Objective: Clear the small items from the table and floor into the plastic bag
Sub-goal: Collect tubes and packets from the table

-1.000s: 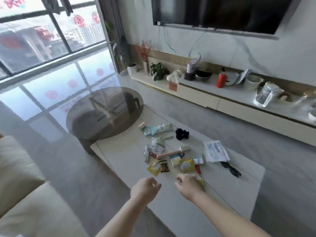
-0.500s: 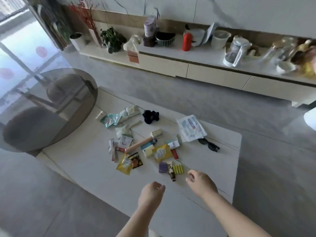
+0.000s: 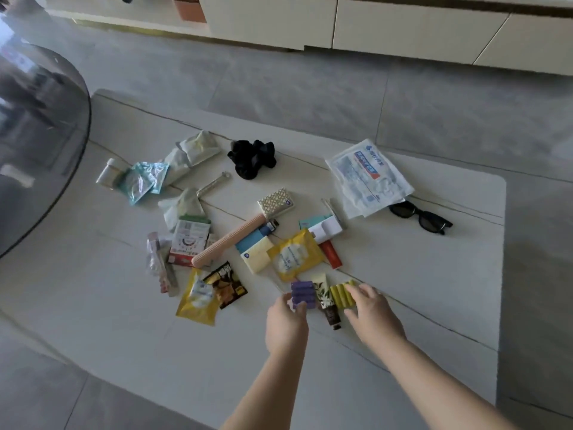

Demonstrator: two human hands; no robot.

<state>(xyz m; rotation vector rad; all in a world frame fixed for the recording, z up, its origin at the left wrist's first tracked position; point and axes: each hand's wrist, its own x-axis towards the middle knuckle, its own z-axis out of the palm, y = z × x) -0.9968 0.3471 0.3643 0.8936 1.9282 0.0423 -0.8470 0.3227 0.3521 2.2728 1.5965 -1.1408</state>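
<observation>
Both hands have dropped from hovering above the near edge onto the nearest items, and the view has tilted down onto the pale stone coffee table (image 3: 434, 305).

Left hand (image 3: 286, 324) pinches the purple ribbed block (image 3: 302, 293) between thumb and fingers; right hand (image 3: 372, 311) lies with spread, fairly straight fingers on the yellow-green ribbed block (image 3: 341, 294), not yet gripping it, with a dark-capped cream tube (image 3: 325, 302) between the two. Clearing looks barely begun: everything is still spread over the table's middle, such as the yellow foil sachet (image 3: 293, 254), pink cylindrical case (image 3: 229, 240), black scrunchie (image 3: 252, 158) and black sunglasses (image 3: 421, 217) to the far right. No plastic bag for collecting is in sight, and no floor items show.
</observation>
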